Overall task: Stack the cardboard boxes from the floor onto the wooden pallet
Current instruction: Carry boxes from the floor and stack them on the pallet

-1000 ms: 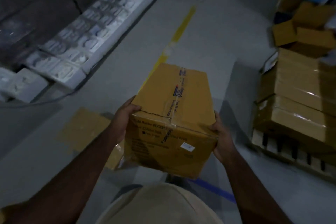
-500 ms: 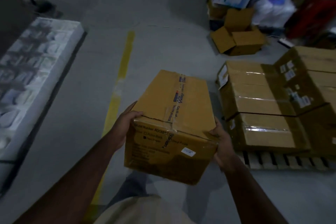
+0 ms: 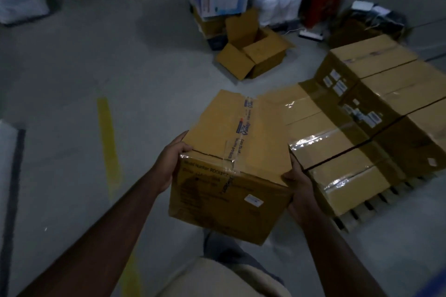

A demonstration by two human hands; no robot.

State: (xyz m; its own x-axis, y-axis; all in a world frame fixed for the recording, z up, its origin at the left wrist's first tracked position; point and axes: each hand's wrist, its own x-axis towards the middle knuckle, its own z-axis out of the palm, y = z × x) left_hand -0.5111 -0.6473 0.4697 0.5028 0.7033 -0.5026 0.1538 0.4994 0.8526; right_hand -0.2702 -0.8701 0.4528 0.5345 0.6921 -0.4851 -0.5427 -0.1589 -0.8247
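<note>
- Cardboard box [image 3: 237,152] held off floor, in front of person, w/ pallet [image 3: 357,214] to its right.
- Left hand [image 3: 170,164] grips near left corner, thumb on top.
- Print reads "Model Number: ROCK…", rest blurred; tape text unreadable.
- Right hand [image 3: 300,190] grips right side.
- Stacked boxes [image 3: 376,113] on pallet, labels illegible.

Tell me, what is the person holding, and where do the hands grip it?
A taped cardboard box, held by its near end: the left hand grips the left corner, the right hand the right corner, thumbs on top.
</note>
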